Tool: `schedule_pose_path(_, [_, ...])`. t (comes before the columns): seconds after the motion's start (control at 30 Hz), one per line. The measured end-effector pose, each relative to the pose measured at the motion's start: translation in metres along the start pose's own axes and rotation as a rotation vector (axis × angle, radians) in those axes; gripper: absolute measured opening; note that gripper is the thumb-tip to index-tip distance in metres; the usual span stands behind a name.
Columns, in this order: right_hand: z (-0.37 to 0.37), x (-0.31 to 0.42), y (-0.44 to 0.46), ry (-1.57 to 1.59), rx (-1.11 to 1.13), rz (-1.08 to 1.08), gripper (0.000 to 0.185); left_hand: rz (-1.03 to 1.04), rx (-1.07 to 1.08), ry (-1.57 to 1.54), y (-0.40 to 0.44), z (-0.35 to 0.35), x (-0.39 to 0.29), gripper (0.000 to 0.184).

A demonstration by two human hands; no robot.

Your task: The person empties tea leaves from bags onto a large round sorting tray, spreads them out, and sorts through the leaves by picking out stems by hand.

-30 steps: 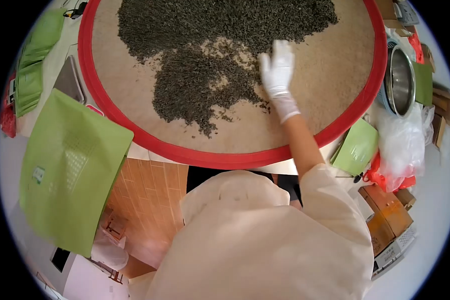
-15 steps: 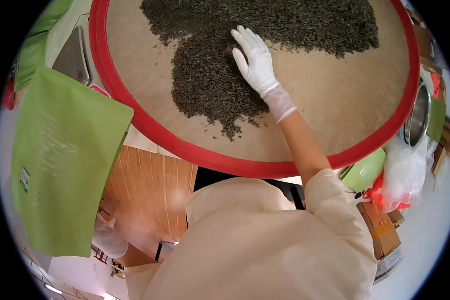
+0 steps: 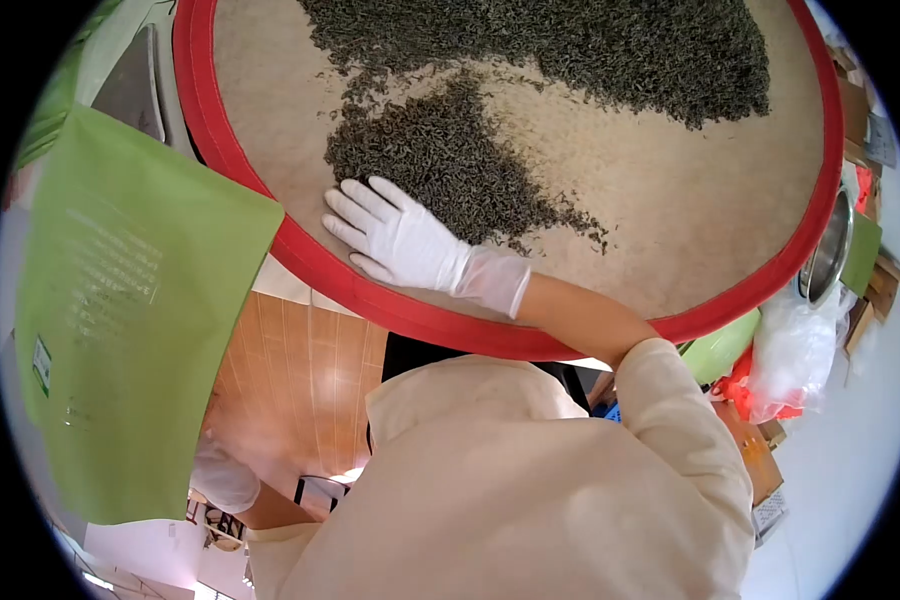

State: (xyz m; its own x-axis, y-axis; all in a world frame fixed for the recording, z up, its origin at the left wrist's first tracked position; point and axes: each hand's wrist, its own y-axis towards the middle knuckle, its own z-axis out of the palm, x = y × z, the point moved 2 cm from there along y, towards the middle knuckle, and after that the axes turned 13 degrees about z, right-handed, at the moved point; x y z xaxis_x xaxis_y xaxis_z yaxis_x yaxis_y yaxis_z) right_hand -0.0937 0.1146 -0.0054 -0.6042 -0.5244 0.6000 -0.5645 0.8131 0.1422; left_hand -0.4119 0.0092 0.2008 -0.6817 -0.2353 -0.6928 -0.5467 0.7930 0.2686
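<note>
My right hand (image 3: 400, 242), in a white glove, lies with its fingers spread at the lower left edge of the smaller pile of dark dried leaves (image 3: 435, 165). It holds nothing. Beneath it is the pale round tray (image 3: 670, 230) with a red rim (image 3: 410, 315). A larger heap of the same leaves (image 3: 590, 45) spreads across the far side. At the lower left, my gloved left hand (image 3: 226, 482) is beside the lower right edge of a large green bag (image 3: 130, 300); its fingers are hidden behind the bag.
A flat grey device (image 3: 132, 85) lies left of the tray. On the right are a metal bowl (image 3: 828, 250), clear plastic bags (image 3: 795, 345), a red bag (image 3: 740, 388), green packets (image 3: 720, 345) and cardboard boxes (image 3: 755, 455). Wooden flooring (image 3: 300, 370) shows below.
My right hand has swept left and toward me, from the middle of the leaves to the small pile's near left edge. The small pile has changed shape, with bare tray surface showing behind it.
</note>
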Motion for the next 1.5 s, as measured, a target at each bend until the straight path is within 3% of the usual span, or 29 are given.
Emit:
schedule_pose_path(0.07, [0.006, -0.004, -0.002, 0.037, 0.035, 0.030, 0.049, -0.002, -0.002, -0.001, 0.000, 0.003, 0.000, 0.030])
schedule_pose_path(0.13, [0.020, -0.024, -0.006, -0.227, -0.041, 0.056, 0.051, -0.002, -0.003, -0.001, 0.002, 0.004, 0.000, 0.030])
schedule_pose_path(0.27, [-0.002, -0.053, -0.011, -0.305, -0.060, 0.171, 0.047, 0.001, 0.008, 0.001, 0.002, 0.008, 0.001, 0.029])
schedule_pose_path(0.4, [-0.033, -0.049, -0.012, -0.171, -0.218, 0.221, 0.044, -0.004, 0.003, 0.000, 0.001, 0.008, 0.002, 0.029])
schedule_pose_path(0.53, [-0.026, -0.035, 0.044, -0.138, -0.233, 0.195, 0.041, -0.007, 0.016, -0.018, 0.007, 0.019, 0.005, 0.029])
schedule_pose_path(0.67, [0.009, -0.037, 0.077, -0.320, -0.226, 0.161, 0.038, -0.003, 0.031, -0.024, 0.009, 0.025, 0.006, 0.029])
schedule_pose_path(0.73, [0.015, -0.050, 0.077, -0.392, -0.193, 0.443, 0.041, -0.008, 0.026, -0.023, 0.010, 0.021, 0.005, 0.029])
schedule_pose_path(0.8, [0.003, -0.064, 0.056, -0.542, -0.162, 0.507, 0.043, -0.007, 0.020, -0.015, 0.008, 0.015, 0.005, 0.029])
schedule_pose_path(0.97, [-0.047, -0.048, -0.008, -0.168, -0.086, 0.385, 0.054, -0.037, 0.016, -0.015, 0.006, 0.011, 0.012, 0.028])
schedule_pose_path(1.1, [-0.043, -0.054, -0.035, -0.207, 0.010, 0.357, 0.079, -0.048, 0.030, -0.018, 0.007, 0.011, 0.016, 0.028])
schedule_pose_path(1.27, [-0.048, -0.083, 0.012, -0.365, 0.011, 0.419, 0.104, -0.037, 0.053, -0.020, 0.011, 0.013, 0.011, 0.028])
schedule_pose_path(1.5, [-0.043, -0.091, 0.016, -0.326, 0.091, 0.249, 0.084, 0.021, 0.097, -0.023, 0.015, 0.010, -0.009, 0.028])
